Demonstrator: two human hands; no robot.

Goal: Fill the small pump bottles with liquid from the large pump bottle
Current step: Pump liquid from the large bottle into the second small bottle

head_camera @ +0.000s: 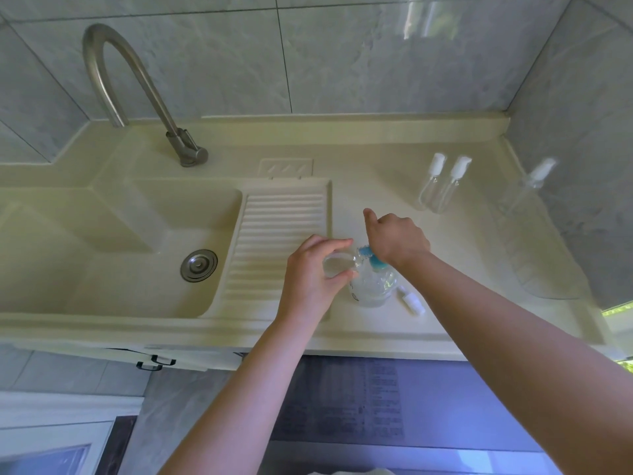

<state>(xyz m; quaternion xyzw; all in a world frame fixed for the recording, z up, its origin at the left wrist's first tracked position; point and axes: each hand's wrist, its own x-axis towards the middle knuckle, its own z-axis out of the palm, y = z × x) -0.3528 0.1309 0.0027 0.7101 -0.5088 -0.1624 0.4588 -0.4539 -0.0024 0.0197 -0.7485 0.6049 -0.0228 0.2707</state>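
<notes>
The filling looks to be under way on one bottle, with the others seemingly not yet reached. At the near middle of the counter [462, 234] the large pump bottle [371, 289] stands upright with its blue pump head [371, 257] on top, and the right hand [397, 240] rests over that head, fingers curled down and thumb sticking out toward the far side, apparently pressing it. The left hand [313, 269] grips a small clear bottle [337, 265], fingers and thumb wrapped around it, with its open mouth held at the pump's spout. A white pump cap [411, 299] lies on the counter just right of the large bottle, presumably taken off the bottle in hand. Two small bottles [442, 186] stand side by side at the far right with caps on, and a third [532, 186] stands farther right near the wall; judging by that, these remain to be done. How much liquid sits in any bottle is hard to make out, since all are clear and blurred. The right hand hides most of the pump head, so whether liquid is flowing cannot be told. To the left lie the sink [102, 234] and its ribbed drainboard [274, 241].
</notes>
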